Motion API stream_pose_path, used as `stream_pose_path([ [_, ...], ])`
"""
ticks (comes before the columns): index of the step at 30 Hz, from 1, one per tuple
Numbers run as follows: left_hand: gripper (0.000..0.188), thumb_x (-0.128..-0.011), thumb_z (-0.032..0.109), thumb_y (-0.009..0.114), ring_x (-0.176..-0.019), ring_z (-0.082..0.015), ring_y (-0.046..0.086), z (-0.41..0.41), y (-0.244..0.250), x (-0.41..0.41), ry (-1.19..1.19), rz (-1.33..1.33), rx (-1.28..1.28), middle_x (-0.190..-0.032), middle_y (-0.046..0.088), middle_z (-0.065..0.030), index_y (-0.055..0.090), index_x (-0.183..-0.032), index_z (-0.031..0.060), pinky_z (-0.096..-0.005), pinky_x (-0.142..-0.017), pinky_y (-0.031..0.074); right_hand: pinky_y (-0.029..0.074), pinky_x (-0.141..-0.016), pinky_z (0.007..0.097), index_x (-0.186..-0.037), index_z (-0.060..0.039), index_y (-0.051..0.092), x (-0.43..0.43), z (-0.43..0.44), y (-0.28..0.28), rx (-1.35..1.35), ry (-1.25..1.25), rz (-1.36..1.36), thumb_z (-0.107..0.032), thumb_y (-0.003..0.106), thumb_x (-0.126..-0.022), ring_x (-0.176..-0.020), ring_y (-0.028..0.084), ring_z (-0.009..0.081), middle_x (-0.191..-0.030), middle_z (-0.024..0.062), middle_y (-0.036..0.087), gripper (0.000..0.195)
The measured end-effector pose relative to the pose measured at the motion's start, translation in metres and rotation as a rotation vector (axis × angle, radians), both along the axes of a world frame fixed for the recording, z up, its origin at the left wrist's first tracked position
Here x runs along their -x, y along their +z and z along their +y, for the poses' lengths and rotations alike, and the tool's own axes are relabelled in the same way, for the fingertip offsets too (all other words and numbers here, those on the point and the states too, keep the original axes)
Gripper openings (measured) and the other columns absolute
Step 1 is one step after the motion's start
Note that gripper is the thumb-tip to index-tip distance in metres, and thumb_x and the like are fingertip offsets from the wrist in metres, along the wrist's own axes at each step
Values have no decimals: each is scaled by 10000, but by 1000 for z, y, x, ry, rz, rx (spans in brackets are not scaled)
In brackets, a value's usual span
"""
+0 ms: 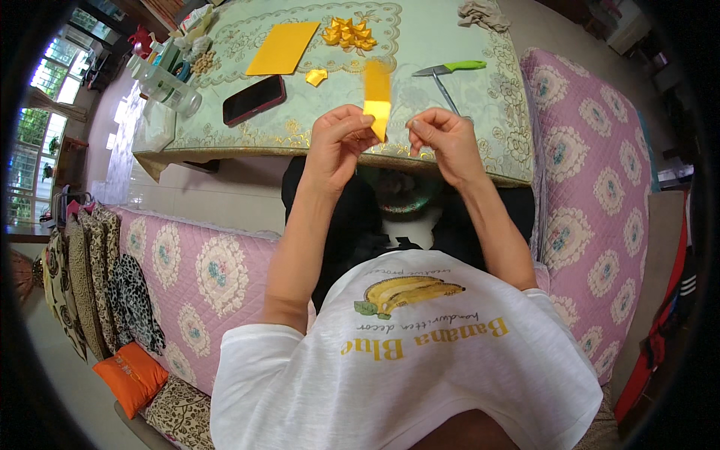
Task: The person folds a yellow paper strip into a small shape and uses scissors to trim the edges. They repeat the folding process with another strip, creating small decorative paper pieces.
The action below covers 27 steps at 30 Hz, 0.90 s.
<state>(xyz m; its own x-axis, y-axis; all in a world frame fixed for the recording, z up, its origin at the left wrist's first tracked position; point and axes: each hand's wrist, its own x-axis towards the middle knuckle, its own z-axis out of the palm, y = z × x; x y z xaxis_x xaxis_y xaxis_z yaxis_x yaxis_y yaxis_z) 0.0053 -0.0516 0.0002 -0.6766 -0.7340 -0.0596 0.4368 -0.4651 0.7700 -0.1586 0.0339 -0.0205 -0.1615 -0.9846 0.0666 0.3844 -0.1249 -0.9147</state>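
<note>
Between the thumb and fingers of my left hand (343, 134) is a folded strip of shiny gold paper (378, 93), its upper end blurred. My right hand (444, 140) is just right of the strip, apart from it, thumb and fingertips brought together; whether something small is between them I cannot tell. On the table beyond lie a sheet of gold paper (284, 48), a small folded gold piece (316, 77) and a cluster of pointed folded gold pieces (349, 34). A knife with a green handle (466, 66) touches or nearly touches a slim grey metal tool (445, 93).
A dark smartphone (254, 100) lies on the green patterned tablecloth (270, 132). Clear plastic bottles (169, 87) stand or lean at the table's left side. A crumpled cloth (482, 15) is at the far right corner. Sofa seats with pink quilted covers (585, 185) flank the table.
</note>
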Motion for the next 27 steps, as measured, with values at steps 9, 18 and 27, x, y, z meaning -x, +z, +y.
stream_pose_path([
  [9, 61, -705, 18, 577, -548, -172, 576, -20, 14, -3, -475, -235, 58, -652, 571, -113, 522, -716, -4, -262, -505, 484, 438, -785, 249, -882, -67, 625, 25, -17, 26, 411, 243, 506, 98, 586, -583, -957, 516, 148, -1131, 61, 512, 344],
  [18, 92, -732, 25, 626, -572, -117, 554, 3, 7, -2, -56, -247, -12, -710, 572, -61, 564, -789, -12, -195, -541, 470, 427, -724, 277, -740, -8, 605, 21, -6, 28, 557, 17, 776, 138, 497, -576, -815, 530, 198, -884, 72, 606, 245],
  [27, 99, -762, 73, 621, -572, -123, 585, 17, 14, 1, 32, -199, 13, -693, 599, -62, 576, -808, -2, -200, -544, 474, 423, -702, 276, -759, -27, 616, 13, -7, 27, 597, -78, 884, 111, 601, -569, -828, 523, 190, -859, 49, 595, 235],
])
